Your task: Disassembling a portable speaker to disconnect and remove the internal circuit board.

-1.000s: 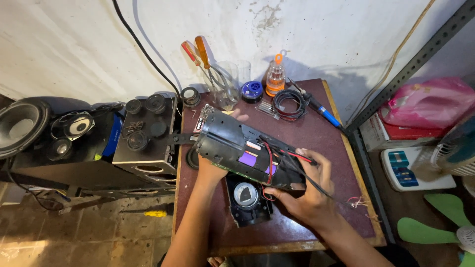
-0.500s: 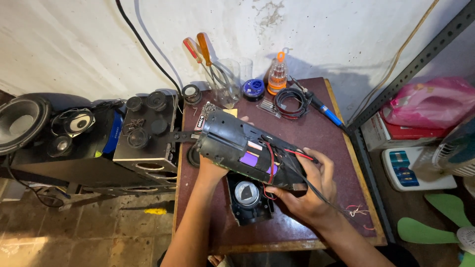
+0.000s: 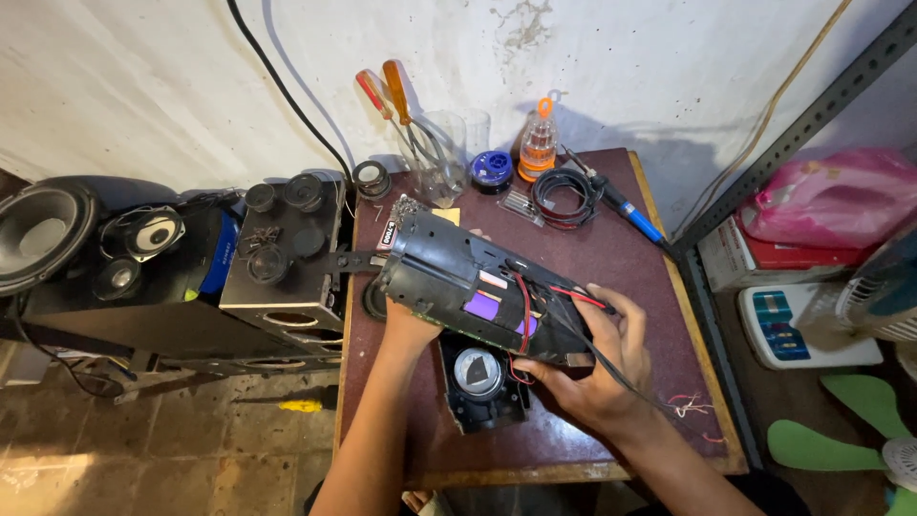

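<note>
1. The right hand [image 3: 597, 368] sits nearest the viewer, its fingers [image 3: 630, 320] wrapped over the near end of an opened black speaker housing [image 3: 473, 287], clamped on it with red and black wires running under the thumb.
2. The left hand [image 3: 409, 320] props the housing's far-left end from beneath; its fingers are mostly hidden, so I cannot tell how tightly they close.
3. The housing is tilted above the dark red counter [image 3: 611, 248], with a purple patch showing just left of the right fingers.
4. Below the fingers, a loose speaker driver [image 3: 478, 375] lies on the counter.
5. Handling judgement: support both ends and keep the thin wires slack.
6. Beyond the fingers, an orange-capped clear bottle [image 3: 538, 143] and a blue tin [image 3: 493, 168] stand by the wall.
7. Far right, a pink bag [image 3: 831, 196] rests on a white-and-red box [image 3: 755, 263].
</note>
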